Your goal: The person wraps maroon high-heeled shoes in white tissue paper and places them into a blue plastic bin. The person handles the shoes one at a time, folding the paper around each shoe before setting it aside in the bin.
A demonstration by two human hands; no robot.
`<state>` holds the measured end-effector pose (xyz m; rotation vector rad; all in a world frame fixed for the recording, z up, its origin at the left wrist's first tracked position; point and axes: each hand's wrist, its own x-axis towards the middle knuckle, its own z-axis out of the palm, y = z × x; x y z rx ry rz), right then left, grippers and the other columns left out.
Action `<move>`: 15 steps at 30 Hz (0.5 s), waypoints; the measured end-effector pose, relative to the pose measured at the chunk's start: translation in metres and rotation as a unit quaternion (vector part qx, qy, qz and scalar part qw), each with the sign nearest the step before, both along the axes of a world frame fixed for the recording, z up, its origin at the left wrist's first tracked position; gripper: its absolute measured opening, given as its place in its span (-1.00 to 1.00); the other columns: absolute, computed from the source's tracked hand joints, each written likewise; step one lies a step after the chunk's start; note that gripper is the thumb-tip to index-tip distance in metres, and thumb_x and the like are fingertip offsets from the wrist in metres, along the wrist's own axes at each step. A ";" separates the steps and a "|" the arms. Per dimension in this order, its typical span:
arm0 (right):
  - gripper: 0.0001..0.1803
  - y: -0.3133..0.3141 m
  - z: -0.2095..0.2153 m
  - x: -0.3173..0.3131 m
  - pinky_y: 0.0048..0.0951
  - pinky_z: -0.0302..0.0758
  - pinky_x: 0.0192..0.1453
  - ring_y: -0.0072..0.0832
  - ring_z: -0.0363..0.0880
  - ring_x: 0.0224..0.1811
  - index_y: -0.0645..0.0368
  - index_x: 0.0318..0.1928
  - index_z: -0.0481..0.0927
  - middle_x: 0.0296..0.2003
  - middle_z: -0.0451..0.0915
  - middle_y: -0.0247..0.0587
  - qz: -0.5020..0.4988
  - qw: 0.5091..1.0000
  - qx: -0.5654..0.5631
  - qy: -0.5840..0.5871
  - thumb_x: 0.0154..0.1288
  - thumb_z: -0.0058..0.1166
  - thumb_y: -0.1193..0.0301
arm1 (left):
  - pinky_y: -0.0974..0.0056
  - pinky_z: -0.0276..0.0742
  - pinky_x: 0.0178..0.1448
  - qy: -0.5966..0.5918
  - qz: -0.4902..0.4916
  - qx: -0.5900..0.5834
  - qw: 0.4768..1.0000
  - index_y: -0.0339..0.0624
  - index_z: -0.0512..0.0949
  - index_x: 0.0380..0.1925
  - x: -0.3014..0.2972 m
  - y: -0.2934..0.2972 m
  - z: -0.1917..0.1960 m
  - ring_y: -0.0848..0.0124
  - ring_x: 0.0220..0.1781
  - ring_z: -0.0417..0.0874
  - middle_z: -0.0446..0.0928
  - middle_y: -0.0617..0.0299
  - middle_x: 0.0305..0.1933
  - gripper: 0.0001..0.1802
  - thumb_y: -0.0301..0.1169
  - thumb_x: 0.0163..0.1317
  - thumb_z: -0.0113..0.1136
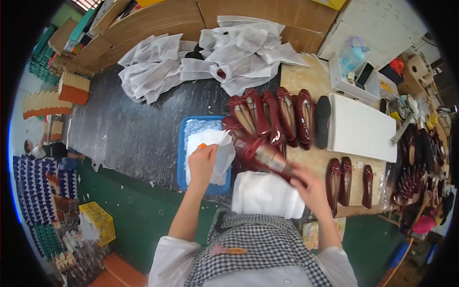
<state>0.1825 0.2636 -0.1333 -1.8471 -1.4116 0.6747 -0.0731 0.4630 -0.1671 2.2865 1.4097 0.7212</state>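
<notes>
The left hand (202,162) is closed on a sheet of white tissue paper (216,154), pinching it at its upper edge above the blue plastic tray (181,158) that holds more of the same paper; a small orange tip shows at the fingers. The right hand (310,187) grips a dark red glossy ballet flat (260,152) by its heel end — the shoe is tilted, toe pointing up-left toward the tray, its pale insole facing up, and the hand itself is blurred. The shoe is held over the counter (306,81), just right of the tray and above a stack of white sheets (267,193) lying in front of the person's checked apron (258,244). Beyond it a row of dark red flats (277,115) with small bows lies side by side, with one black sole (323,122) at the row's right end, next to a flat white board (361,128). Three more red flats (346,182) lie near the right hand. Crumpled white fabric bags (210,57) are heaped further back — against cardboard boxes (158,19).
</notes>
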 end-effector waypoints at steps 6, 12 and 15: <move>-0.69 0.063 -0.032 -0.083 -0.46 0.49 -0.04 -0.48 0.56 -0.11 0.24 0.00 0.49 -0.14 0.59 -0.24 -0.049 0.842 -0.123 0.524 0.29 0.05 0.38 | 0.27 0.40 -0.48 -0.132 -0.112 -0.124 0.977 -0.18 0.65 -0.39 0.024 -0.080 0.056 0.30 -0.59 0.52 0.46 0.12 -0.61 -0.90 -0.41 0.13 0.25; -0.60 0.161 -0.020 -0.132 -0.49 0.50 -0.05 -0.59 0.55 -0.15 0.25 0.11 0.42 -0.11 0.57 -0.28 0.104 0.839 0.026 0.533 0.32 0.07 0.36 | 0.42 0.19 -0.49 -0.258 0.076 -0.132 0.954 -0.40 0.56 -0.59 -0.022 -0.025 0.070 0.62 -0.58 0.27 0.37 0.35 -0.67 -0.79 -0.50 0.19 0.16; -0.79 0.134 -0.025 -0.135 -0.57 0.49 -0.24 -0.70 0.54 -0.29 0.28 -0.20 0.60 -0.42 0.62 -0.32 0.111 0.907 -0.017 0.406 0.25 0.13 0.39 | 0.44 0.09 -0.47 -0.317 0.091 -0.221 0.918 -0.41 0.46 -0.63 -0.024 -0.033 0.042 0.68 -0.51 0.20 0.30 0.44 -0.63 -0.73 -0.50 0.24 0.11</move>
